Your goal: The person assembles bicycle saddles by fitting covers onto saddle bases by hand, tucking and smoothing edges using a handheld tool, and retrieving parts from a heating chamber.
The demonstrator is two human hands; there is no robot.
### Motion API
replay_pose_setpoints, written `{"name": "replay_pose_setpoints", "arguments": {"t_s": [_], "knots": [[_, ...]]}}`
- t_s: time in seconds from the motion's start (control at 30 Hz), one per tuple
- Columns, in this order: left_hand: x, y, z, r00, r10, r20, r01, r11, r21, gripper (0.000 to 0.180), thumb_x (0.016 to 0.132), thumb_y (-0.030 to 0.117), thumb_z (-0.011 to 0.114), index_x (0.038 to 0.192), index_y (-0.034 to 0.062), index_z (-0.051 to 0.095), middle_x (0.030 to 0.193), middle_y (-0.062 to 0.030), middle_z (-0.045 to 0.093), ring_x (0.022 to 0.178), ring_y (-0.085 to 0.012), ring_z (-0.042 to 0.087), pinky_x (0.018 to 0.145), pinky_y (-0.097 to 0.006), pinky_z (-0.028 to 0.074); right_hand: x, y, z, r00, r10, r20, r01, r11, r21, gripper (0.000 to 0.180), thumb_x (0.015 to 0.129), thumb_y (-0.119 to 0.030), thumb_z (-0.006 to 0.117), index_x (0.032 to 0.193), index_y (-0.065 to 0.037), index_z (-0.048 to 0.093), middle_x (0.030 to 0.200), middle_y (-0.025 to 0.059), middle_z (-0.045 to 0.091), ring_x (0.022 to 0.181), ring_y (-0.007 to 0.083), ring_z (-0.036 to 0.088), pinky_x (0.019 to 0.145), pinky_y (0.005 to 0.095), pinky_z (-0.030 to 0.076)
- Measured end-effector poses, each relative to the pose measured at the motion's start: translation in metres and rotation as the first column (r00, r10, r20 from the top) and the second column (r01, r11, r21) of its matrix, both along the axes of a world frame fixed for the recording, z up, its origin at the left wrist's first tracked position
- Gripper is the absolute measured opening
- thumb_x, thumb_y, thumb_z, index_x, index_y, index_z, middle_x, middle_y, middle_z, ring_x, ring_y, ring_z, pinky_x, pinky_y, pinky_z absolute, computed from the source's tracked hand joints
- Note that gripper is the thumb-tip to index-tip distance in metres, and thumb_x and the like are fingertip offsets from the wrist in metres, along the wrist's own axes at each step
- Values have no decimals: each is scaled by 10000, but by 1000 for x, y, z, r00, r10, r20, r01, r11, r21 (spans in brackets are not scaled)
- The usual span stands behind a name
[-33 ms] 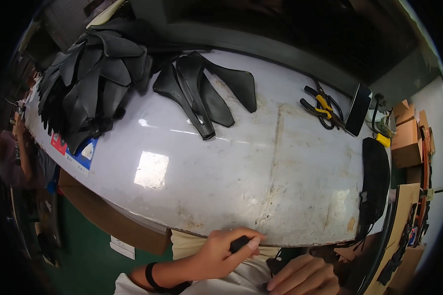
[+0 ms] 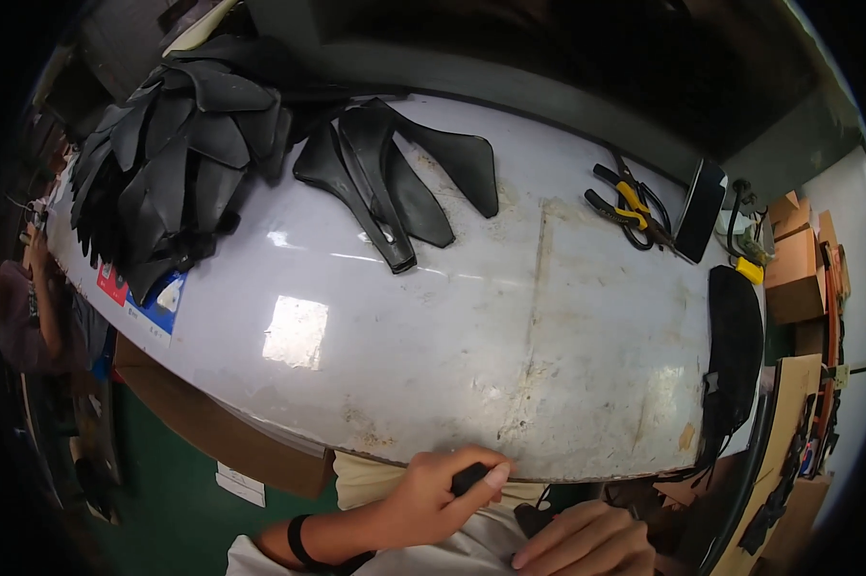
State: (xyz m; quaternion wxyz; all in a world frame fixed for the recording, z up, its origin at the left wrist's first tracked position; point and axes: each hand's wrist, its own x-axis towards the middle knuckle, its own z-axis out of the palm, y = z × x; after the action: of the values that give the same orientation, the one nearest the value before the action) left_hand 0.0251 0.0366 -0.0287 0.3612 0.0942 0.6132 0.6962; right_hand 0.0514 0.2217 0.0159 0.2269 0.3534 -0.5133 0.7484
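Observation:
Just in front of the near table edge, my left hand point(image 2: 441, 497) is closed, with a small black piece point(image 2: 469, 477) between thumb and curled fingers. Its kind cannot be made out. To the right and lower, the fingers of my right hand point(image 2: 589, 540) are bent together over my lap. A dark thing point(image 2: 537, 519) shows beside those fingers; most of it is hidden. Several flat black paddle-shaped pieces point(image 2: 368, 173) with narrow stems lie at the far middle of the table. A large heap of similar black pieces point(image 2: 174, 144) is at the far left.
On the white table point(image 2: 433, 365), yellow-and-black pliers point(image 2: 633, 204) lie near a phone point(image 2: 700, 211) at the far right. A black pouch point(image 2: 733, 355) rests along the right edge. Cardboard boxes point(image 2: 796, 274) stand beyond it. Another person point(image 2: 39, 298) is at the far left.
My right hand has shifted slightly left, and a little more of the dark thing beside it shows. My left hand keeps its grip in about the same place.

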Motion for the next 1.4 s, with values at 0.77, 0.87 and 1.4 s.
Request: {"name": "replay_pose_setpoints", "arguments": {"t_s": [0.77, 0.87, 1.4], "knots": [[-2, 9, -17, 946, 0, -325, 38, 993, 110, 155, 936, 57, 656, 1082, 17, 622, 834, -120, 681, 717, -305, 686, 640, -377, 531, -21, -22, -2, 867, 91, 490, 84, 942, -324, 222, 921, -95, 747, 793, 14, 602, 688, 109, 638, 570, 236, 634, 548, 399, 548], [-2, 3, -21, 957, -12, -291, 50, 991, 125, 137, 926, 52, 639, 1057, 17, 627, 835, -116, 674, 693, -288, 668, 624, -368, 521, -39, -13, -8, 955, 274, 111, -282, 957, 68, 219, 929, -92, 751, 820, 8, 589, 680, 98, 631, 566, 232, 624, 548, 396, 549], [-11, 13, -10, 939, 28, -344, 13, 993, 117, 171, 963, 143, 659, 1001, -24, 654, 877, -157, 694, 725, -317, 688, 665, -378, 540, -15, -16, -29, 979, 3, 204, 32, 985, -170, 172, 886, -90, 763, 798, -10, 639, 674, 81, 637, 556, 222, 633, 524, 356, 535]]}}
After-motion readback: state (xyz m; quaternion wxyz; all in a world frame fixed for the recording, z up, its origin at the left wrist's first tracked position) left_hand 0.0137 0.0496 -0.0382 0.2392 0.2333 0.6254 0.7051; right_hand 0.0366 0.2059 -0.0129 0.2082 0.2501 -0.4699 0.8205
